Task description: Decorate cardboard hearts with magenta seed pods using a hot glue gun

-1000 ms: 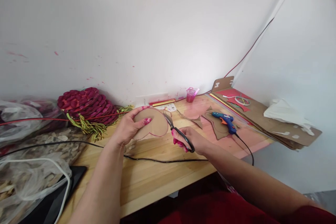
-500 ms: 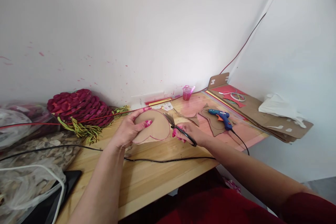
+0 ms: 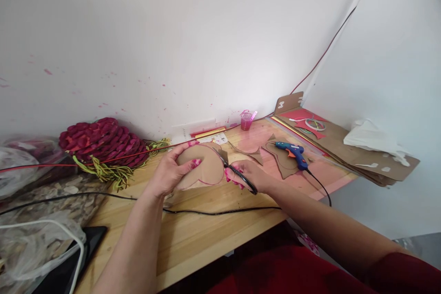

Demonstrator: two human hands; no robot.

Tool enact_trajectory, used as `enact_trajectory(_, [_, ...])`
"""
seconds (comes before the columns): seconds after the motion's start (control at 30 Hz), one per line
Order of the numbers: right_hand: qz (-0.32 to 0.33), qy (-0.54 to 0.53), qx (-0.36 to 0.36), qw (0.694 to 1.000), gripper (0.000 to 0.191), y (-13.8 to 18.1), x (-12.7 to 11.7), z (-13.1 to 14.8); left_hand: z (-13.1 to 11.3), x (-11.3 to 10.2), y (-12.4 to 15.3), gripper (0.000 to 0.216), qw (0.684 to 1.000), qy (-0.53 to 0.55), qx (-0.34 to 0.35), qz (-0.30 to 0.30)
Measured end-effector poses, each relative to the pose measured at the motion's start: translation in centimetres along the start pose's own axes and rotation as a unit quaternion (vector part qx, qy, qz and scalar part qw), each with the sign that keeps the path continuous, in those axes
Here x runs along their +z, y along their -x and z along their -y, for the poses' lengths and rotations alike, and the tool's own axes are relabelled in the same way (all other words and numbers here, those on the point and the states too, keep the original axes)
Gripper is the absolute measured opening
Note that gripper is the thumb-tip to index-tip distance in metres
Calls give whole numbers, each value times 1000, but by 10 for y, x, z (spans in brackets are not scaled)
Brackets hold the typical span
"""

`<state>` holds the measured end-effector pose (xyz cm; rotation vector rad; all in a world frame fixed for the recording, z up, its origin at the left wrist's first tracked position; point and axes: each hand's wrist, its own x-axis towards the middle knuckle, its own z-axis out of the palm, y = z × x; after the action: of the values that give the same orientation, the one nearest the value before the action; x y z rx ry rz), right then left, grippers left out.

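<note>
While scissors (image 3: 226,164) meet cardboard (image 3: 205,165), the glue-gun label (image 3: 294,147) blurs.

We see soft, bright light, strongest on the white wall (image 3: 237,64), deep shadow beneath the table (image 3: 200,232), a darkened top-right corner, and wide-angle stretching toward the edges.

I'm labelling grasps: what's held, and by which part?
Left hand: flat brown cardboard piece, by its left side. Right hand: black-handled metal scissors, by the handles.

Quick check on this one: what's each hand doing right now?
Left hand: closed, holding the cardboard piece by its edge.
Right hand: closed around the handles of the scissors.
</note>
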<state>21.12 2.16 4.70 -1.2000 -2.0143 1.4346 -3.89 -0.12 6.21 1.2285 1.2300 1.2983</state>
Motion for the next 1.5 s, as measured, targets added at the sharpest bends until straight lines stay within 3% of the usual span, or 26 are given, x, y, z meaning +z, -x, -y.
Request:
enact_trajectory(0.67, [-11, 39, -75, 996, 54, -2, 3, -5, -3, 3, 1, 73, 999, 15, -28, 13])
enact_trajectory(0.83, [4, 2, -75, 997, 51, -4, 5, -14, -2, 3, 1, 72, 999, 23, -25, 7])
enact_trajectory(1.5, [-29, 46, -86, 995, 51, -2, 6, -4, -1, 2, 0, 68, 1000, -6, -4, 9])
